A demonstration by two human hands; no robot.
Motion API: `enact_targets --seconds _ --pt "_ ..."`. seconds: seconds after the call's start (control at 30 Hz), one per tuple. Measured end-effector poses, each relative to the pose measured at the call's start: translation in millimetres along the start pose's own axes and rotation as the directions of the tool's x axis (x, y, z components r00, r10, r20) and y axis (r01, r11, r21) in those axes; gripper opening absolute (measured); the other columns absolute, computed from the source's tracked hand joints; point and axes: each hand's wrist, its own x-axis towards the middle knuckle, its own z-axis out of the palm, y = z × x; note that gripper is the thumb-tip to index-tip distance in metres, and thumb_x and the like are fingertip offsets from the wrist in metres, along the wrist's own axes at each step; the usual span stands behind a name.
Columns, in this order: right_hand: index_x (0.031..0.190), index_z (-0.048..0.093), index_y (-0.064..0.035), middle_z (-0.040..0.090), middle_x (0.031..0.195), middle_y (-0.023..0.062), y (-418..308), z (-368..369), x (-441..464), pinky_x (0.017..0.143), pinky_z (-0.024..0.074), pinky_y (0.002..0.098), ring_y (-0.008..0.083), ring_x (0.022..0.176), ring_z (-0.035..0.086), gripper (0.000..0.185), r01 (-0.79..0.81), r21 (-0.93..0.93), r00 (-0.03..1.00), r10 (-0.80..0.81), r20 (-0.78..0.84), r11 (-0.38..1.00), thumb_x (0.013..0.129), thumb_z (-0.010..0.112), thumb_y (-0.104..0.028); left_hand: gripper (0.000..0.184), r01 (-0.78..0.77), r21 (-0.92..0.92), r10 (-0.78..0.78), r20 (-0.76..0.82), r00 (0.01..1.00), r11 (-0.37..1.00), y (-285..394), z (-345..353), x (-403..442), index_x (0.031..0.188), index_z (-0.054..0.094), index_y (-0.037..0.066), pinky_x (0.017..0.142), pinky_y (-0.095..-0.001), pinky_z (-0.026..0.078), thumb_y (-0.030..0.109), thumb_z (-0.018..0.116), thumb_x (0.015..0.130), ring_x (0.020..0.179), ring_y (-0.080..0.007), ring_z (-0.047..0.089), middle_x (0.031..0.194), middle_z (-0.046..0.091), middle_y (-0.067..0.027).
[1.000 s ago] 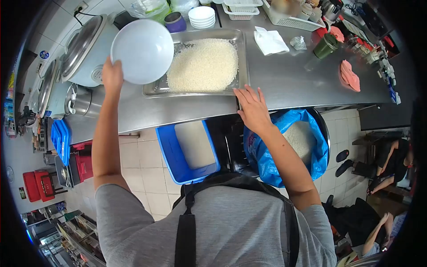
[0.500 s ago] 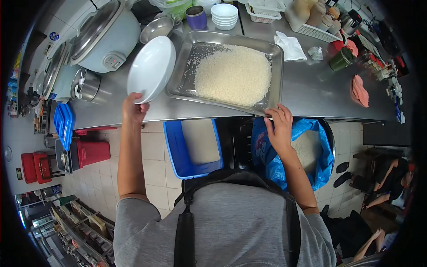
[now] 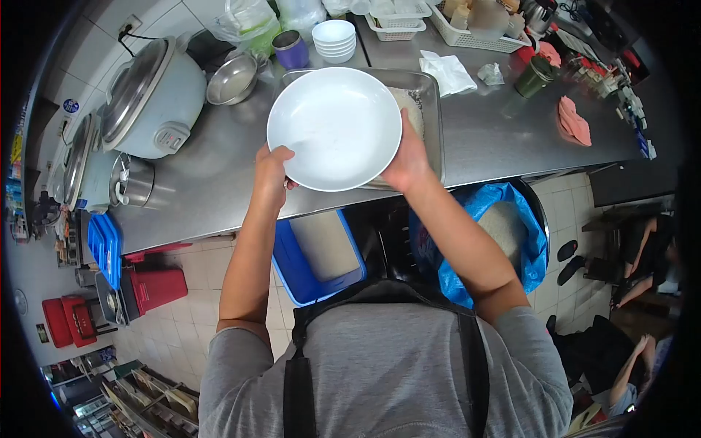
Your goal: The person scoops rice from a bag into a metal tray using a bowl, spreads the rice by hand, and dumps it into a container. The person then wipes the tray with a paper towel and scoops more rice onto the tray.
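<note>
So, bowl [image 3: 336,124] btwn LH [image 3: 273,175] & RH [image 3: 409,159]

One large white bowl [image 3: 332,131], one metal tray [image 3: 437,139], one steel bowl [image 3: 233,79], one purple cup [image 3: 291,52], one stack of white bowls [image 3: 334,45] and two lidded cookers [image 3: 169,102] are counted; one blue bin [image 3: 285,255] and one blue bag [image 3: 533,271] are recorded.

The white bowl [image 3: 334,130], held earlier by the left hand [image 3: 271,174] alone, has been brought over the metal tray [image 3: 436,146] and is gripped between both hands. The right hand [image 3: 410,159] has been moved from the tray's rim to the bowl's right side. The rice [image 3: 411,102], previously exposed between the hands, is mostly hidden by the bowl, a strip showing beside the right hand.
</note>
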Motion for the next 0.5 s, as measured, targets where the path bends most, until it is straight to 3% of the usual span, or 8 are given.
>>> enact_targets --seconds 0.13,0.23,0.33,0.37,0.4,0.43,0.5 --pt "0.142 0.043 -0.0046 0.052 0.14 0.0149 -30 -10 38 0.109 0.0392 0.0461 0.0304 0.131 0.048 0.066 -0.109 -0.108 0.993 0.103 -0.06 0.988 0.102 0.029 -0.056 0.042 -0.001 0.198 -0.002 0.013 1.0 0.98 9 -6 14 0.116 0.054 -0.004 0.037 -0.031 0.038 0.013 0.051 0.078 0.047 -0.0199 0.055 0.073 0.061 -0.0135" --pt "0.138 0.046 -0.0046 0.054 0.137 0.0128 -37 -28 71 0.109 0.037 0.0439 0.0284 0.126 0.05 0.065 0.04 -0.276 0.997 -0.022 0.07 0.96 0.101 0.032 -0.057 0.044 -0.074 0.251 0.095 -0.071 0.993 0.965 20 -3 18 0.121 0.054 -0.002 0.039 -0.0325 0.044 0.012 0.049 0.079 0.056 -0.0222 0.062 0.078 0.064 -0.0149" --pt "0.134 0.05 -0.0026 0.054 0.136 0.0143 -39 -18 77 0.111 0.034 0.0424 0.0283 0.126 0.048 0.056 0.187 -0.63 0.976 -0.215 0.032 0.754 0.1 0.044 -0.046 0.042 -0.192 0.509 0.243 -0.035 0.969 0.839 20 -13 34 0.121 0.055 0.001 0.05 -0.042 0.051 0.011 0.048 0.082 0.064 -0.0302 0.068 0.084 0.067 -0.0206" --pt "0.136 0.049 -0.0023 0.052 0.139 0.0143 -37 -14 77 0.112 0.032 0.0425 0.0289 0.129 0.046 0.053 0.334 -0.853 0.925 -0.315 0.215 0.4 0.099 0.048 -0.041 0.04 -0.315 0.599 0.394 -0.001 0.919 0.736 17 -16 41 0.12 0.056 0.002 0.055 -0.0447 0.051 0.011 0.048 0.082 0.066 -0.033 0.067 0.083 0.067 -0.0218" --pt "0.137 0.047 -0.002 0.05 0.141 0.0142 -34 -9 74 0.114 0.03 0.0426 0.0296 0.132 0.043 0.052 0.43 -0.902 0.85 -0.322 0.416 -0.032 0.098 0.052 -0.036 0.039 -0.419 0.676 0.531 0.049 0.846 0.606 17 -17 46 0.12 0.056 0.003 0.059 -0.0474 0.052 0.011 0.048 0.083 0.068 -0.0358 0.067 0.083 0.067 -0.0229" --pt "0.139 0.045 -0.0018 0.049 0.143 0.0142 -33 -4 72 0.116 0.028 0.0427 0.0302 0.135 0.04 0.052 0.456 -0.766 0.767 -0.236 0.596 -0.453 0.097 0.056 -0.03 0.037 -0.5 0.738 0.647 0.113 0.754 0.454 17 -18 48 0.12 0.056 0.004 0.064 -0.0501 0.052 0.011 0.048 0.084 0.07 -0.0387 0.067 0.083 0.068 -0.0241" --pt "0.142 0.04 -0.0001 0.04 0.149 0.0165 -34 8 75 0.118 0.0232 0.0434 0.0324 0.141 0.031 0.058 0.605 -0.406 0.623 0.09 0.777 -0.685 0.093 0.061 -0.025 0.036 -0.475 0.77 0.608 0.146 0.78 0.425 34 -13 41 0.119 0.057 0.005 0.072 -0.0532 0.049 0.012 0.049 0.085 0.074 -0.0431 0.065 0.083 0.067 -0.0256"
